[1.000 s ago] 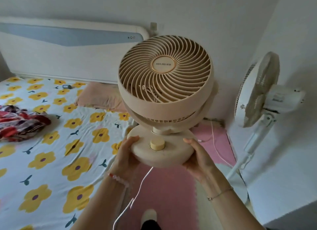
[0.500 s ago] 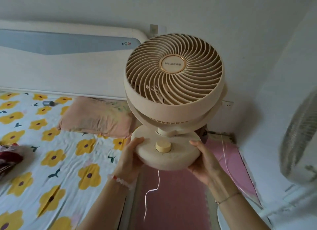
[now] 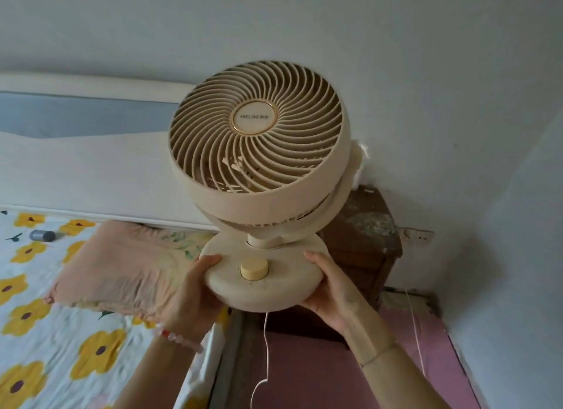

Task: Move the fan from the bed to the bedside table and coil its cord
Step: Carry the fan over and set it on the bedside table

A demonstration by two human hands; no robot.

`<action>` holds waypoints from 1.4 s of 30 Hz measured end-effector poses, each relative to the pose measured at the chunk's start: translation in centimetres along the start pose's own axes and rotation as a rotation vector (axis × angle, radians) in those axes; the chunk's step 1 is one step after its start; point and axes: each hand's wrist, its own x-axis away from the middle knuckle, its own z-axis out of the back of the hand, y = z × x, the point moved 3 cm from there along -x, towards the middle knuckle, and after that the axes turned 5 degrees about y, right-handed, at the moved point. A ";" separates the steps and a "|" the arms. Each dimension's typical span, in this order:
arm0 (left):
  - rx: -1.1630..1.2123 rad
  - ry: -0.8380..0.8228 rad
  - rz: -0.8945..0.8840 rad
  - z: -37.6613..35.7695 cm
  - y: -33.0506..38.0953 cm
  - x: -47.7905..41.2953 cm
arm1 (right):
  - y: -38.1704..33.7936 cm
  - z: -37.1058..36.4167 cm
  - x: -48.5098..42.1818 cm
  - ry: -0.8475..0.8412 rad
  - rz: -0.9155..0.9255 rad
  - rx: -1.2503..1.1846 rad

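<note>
1. the fan (image 3: 259, 177) is held upright in mid-frame, clear of the bed (image 3: 45, 317), by its round base.
2. the left hand (image 3: 195, 289) and right hand (image 3: 332, 289) are each curled around opposite sides of the base.
3. the carrying step is judged in hand; the bedside table (image 3: 365, 235) is seen just behind, at centre right.
4. next, the base must be lowered onto it; the cord (image 3: 265, 347), dangling below, is not yet coiled.

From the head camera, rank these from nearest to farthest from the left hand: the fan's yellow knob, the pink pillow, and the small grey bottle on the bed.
1. Pink pillow: right beside the left hand, on its left.
2. Yellow knob: on the fan base, to its right; nearly as near as the pillow.
3. Grey bottle: far left on the bed sheet.
</note>
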 end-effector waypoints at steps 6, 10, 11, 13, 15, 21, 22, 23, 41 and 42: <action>0.050 0.053 0.046 -2.0 0.9 -10.2 | -5.5 0.6 -9.3 -0.014 -0.034 0.026; 0.082 0.057 0.082 -2.9 0.8 -15.2 | -7.6 1.4 -13.2 0.021 -0.060 0.047; 0.084 0.046 0.084 -3.1 0.9 -16.2 | -8.0 1.6 -14.0 0.032 -0.064 0.053; 0.063 0.032 0.103 -3.0 0.9 -18.7 | -8.9 2.2 -15.8 0.072 -0.062 0.078; 0.058 0.017 0.105 -3.2 1.0 -20.4 | -9.6 2.6 -16.9 0.123 -0.058 0.149; 0.018 -0.067 0.177 -4.6 1.0 -26.3 | -13.6 3.2 -19.8 0.362 0.092 0.506; 0.009 -0.088 0.195 -5.0 0.9 -27.1 | -14.5 3.3 -20.1 0.385 0.150 0.558; 0.002 -0.112 0.207 -5.5 0.8 -28.0 | -15.6 3.4 -20.3 0.392 0.224 0.601; -0.058 -0.269 0.347 -13.7 -3.3 -39.5 | -30.6 8.9 -22.5 0.471 0.733 0.513; -0.062 -0.257 0.355 -14.2 -3.9 -40.1 | -31.0 9.9 -23.0 0.463 0.714 0.517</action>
